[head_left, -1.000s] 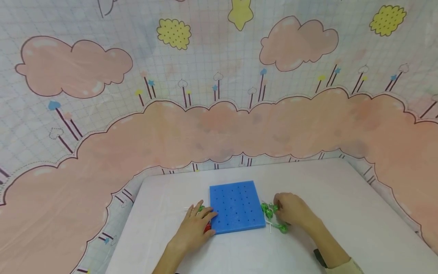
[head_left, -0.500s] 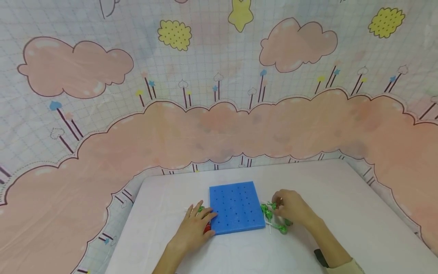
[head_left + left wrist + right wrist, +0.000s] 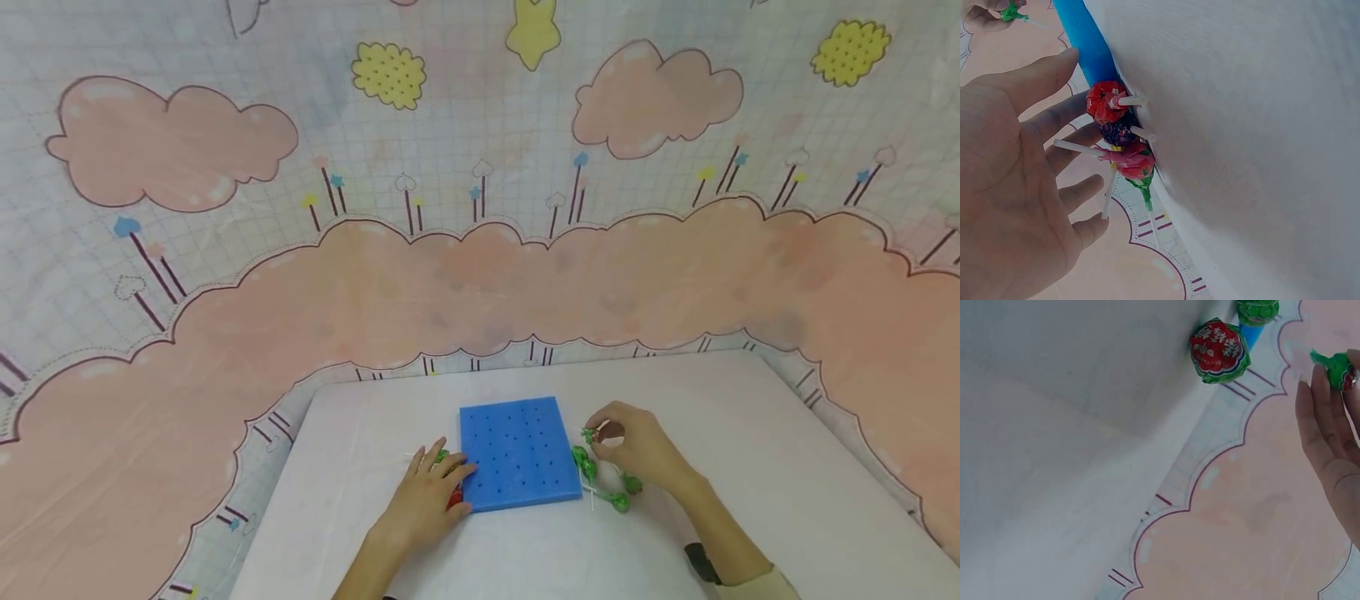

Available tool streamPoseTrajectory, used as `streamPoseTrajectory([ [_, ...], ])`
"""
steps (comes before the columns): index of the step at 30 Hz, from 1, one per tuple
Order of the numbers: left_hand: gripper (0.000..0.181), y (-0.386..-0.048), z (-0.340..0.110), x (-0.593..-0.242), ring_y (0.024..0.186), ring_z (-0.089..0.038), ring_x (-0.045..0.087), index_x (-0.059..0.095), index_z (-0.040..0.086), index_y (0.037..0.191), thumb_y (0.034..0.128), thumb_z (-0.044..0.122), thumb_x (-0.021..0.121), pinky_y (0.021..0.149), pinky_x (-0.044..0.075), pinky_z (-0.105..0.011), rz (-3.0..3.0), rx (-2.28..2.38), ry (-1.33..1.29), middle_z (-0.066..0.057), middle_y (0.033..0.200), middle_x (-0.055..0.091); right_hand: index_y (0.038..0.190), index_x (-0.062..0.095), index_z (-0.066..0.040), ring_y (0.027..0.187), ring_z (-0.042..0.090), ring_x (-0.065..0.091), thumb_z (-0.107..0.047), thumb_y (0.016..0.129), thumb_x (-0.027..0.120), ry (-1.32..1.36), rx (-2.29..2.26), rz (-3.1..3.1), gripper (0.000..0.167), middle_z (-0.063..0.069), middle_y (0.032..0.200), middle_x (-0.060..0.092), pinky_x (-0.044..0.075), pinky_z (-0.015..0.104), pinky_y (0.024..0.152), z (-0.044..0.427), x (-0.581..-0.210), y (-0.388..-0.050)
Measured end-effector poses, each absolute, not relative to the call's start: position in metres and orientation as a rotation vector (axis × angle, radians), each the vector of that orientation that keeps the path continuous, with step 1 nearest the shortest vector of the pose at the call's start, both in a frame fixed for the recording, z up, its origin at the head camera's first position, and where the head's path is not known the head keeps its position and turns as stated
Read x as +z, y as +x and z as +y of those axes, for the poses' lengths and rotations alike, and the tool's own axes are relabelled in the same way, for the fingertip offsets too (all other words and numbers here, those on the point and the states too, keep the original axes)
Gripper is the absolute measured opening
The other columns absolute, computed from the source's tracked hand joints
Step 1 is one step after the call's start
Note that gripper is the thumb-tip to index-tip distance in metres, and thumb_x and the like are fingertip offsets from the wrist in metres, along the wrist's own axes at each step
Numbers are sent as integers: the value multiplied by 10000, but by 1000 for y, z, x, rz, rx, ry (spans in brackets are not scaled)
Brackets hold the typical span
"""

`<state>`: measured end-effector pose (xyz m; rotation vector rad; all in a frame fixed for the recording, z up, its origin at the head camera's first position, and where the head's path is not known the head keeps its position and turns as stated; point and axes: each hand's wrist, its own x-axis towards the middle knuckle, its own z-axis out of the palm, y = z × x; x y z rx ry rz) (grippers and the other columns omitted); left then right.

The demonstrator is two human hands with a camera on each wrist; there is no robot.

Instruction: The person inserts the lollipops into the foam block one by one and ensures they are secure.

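A blue foam board [image 3: 517, 454] dotted with small holes lies flat on the table. My left hand [image 3: 429, 497] rests at its left edge with fingers spread. Beside that hand in the left wrist view lie several wrapped lollipops, among them a red one [image 3: 1106, 103], a dark purple one [image 3: 1117, 132] and a pink-red one [image 3: 1135, 161]. Right of the board, my right hand [image 3: 637, 442] pinches a green-wrapped lollipop [image 3: 588, 435] between thumb and fingers, raised off the table; the right wrist view shows this lollipop [image 3: 1340, 372] with a red patch on its wrapper.
More green lollipops [image 3: 619, 502] lie on the white table [image 3: 525, 550] between the board and my right hand, one with a red label [image 3: 1217, 351]. Behind the table hangs a cloth backdrop [image 3: 480, 283] with cloud prints.
My right hand has picked a green lollipop from the group and lifted it slightly up and to the left. My left hand has stayed at the board's edge.
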<state>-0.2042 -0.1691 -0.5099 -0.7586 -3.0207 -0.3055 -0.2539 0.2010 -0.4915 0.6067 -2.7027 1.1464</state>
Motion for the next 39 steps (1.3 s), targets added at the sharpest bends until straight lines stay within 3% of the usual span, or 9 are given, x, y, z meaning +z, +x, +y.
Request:
streamPoseTrajectory([
  [21,555,-202,-168,-515,1536,-460,277,602,151,1471,984,389,720,1226,173,-707,-3027,-337,-751,-107,1540,534,1148,709,-127,956,151,714,-42,878,825,607,1208,-2571,306,-59,1033,721,623,408,889,184,-493,-264],
  [33,554,-202,-168,-510,1549,-434,266,588,173,1487,997,404,701,1239,173,-681,-3041,-302,-740,-84,1553,523,1127,699,-174,979,172,710,-86,901,816,578,1273,-2565,269,-53,1028,724,611,475,916,173,-485,-270],
  [39,552,-203,-168,-509,1551,-433,261,589,176,1486,998,410,698,1243,176,-674,-3034,-301,-739,-80,1554,522,1145,695,-179,982,163,694,-119,918,810,550,1314,-2593,261,-51,1021,712,614,441,913,167,-483,-272],
])
